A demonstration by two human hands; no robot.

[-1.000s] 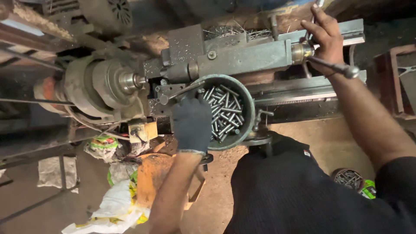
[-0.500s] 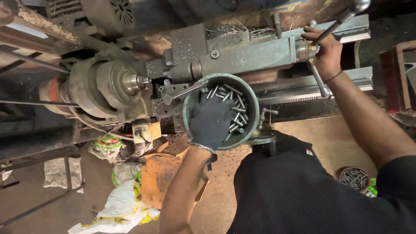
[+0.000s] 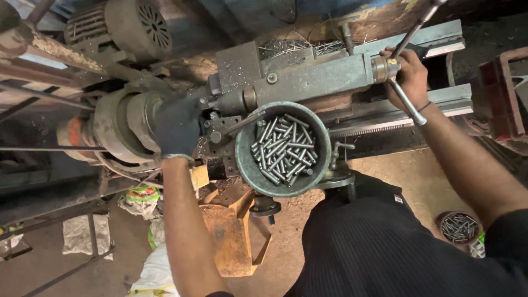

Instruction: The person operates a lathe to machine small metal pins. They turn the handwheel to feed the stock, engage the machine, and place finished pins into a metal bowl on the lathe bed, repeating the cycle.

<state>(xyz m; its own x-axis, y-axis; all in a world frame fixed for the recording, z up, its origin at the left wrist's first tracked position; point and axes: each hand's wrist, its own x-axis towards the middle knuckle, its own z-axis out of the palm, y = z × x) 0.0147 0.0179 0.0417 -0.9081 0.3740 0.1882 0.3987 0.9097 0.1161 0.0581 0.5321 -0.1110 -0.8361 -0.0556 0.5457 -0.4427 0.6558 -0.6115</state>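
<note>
Head view recorded the left hand [image 3: 177, 127], in a dark glove, placed against the lathe chuck [image 3: 124, 129]; whether its fingers were clenched could not be told. Right hand [image 3: 408, 78] was bare and closed around the spoked handle [image 3: 406, 102] at the end of the grey tailstock [image 3: 319, 77]. Round green pan [image 3: 247, 165] sat just below the tailstock, between both arms, filled with short metal pins [image 3: 286, 148]. A second, smaller container of pins [image 3: 459, 226] lay on the floor, well apart, at lower right.
</note>
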